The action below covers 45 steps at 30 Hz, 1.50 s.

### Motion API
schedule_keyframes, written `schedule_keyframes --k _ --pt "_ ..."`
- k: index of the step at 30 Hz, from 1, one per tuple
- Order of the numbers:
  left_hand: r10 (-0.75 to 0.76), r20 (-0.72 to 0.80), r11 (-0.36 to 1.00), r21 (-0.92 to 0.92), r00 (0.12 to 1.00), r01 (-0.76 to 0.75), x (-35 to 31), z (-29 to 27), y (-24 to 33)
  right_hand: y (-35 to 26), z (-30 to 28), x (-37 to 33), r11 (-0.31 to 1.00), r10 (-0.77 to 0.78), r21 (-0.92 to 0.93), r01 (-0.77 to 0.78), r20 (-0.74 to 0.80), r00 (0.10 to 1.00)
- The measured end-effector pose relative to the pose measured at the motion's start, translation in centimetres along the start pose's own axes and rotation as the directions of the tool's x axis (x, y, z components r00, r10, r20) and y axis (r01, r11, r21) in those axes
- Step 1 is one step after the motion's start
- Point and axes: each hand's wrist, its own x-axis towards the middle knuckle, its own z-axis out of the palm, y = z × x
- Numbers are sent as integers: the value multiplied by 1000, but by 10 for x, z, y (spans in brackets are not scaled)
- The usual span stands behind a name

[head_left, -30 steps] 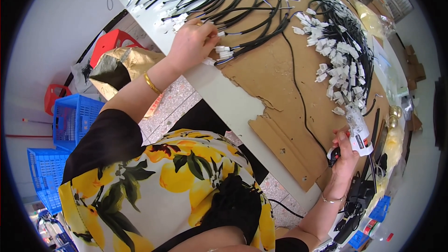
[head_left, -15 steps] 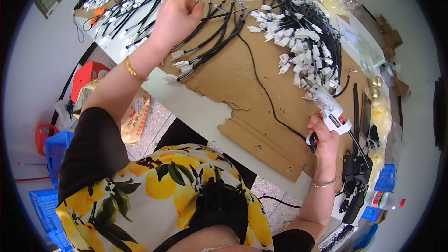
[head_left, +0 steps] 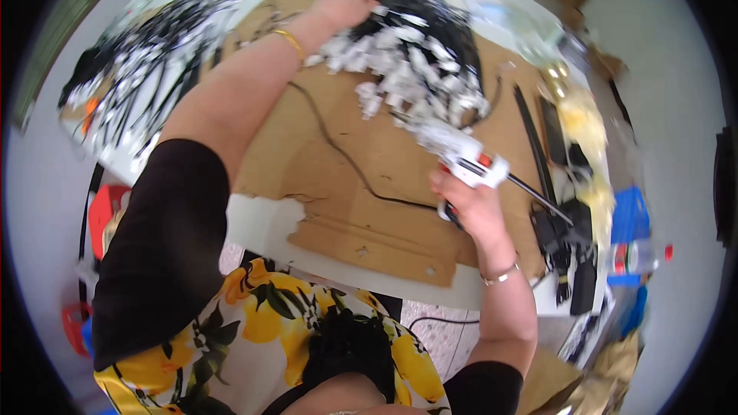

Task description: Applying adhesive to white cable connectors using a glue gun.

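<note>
My right hand [head_left: 474, 206] is wrapped round the handle of a white hot glue gun [head_left: 480, 169] with a red switch. A long black glue stick [head_left: 538, 200] juts from its back end, and its nozzle points at the pile of cables. Up at the far left side of that pile is my left hand [head_left: 347, 6], its fingers curled and pressed together. Motion blur hides what they hold, if anything. The pile [head_left: 407, 50] is made of black cables with white plug connectors, fanned toward me.
Brown cardboard [head_left: 361, 146] covers the table, crossed by the gun's black cord [head_left: 330, 138]. More cables [head_left: 161, 54] lie at the left. Black adapters [head_left: 569, 238] sit at the right edge, near a plastic bottle [head_left: 634, 257] and a blue basket [head_left: 629, 215].
The view has swung to the right. My left hand has gone from above the small bunch of cables on the left to the big pile. The glue gun stays in my right hand.
</note>
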Motion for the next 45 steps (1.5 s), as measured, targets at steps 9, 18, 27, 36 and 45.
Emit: schedule_keyframes --k 9,18,27,36,45 --pt "-93 183 980 192 979 58 40 28 -16 -15 -1 9 994 1 106 -8 57 998" --pt "-210 -10 954 217 978 207 38 26 -4 -19 1 7 977 -94 196 83 50 994" --pt "-208 245 614 -721 947 322 89 -22 -78 -23 6 8 989 -123 81 126 -40 992" --pt "-508 -197 177 -977 838 -123 83 -164 63 -17 1 6 992 -27 123 38 -89 996" --pt "-259 -144 614 -788 955 47 45 -102 85 -7 -2 6 983 -111 127 129 -137 984"
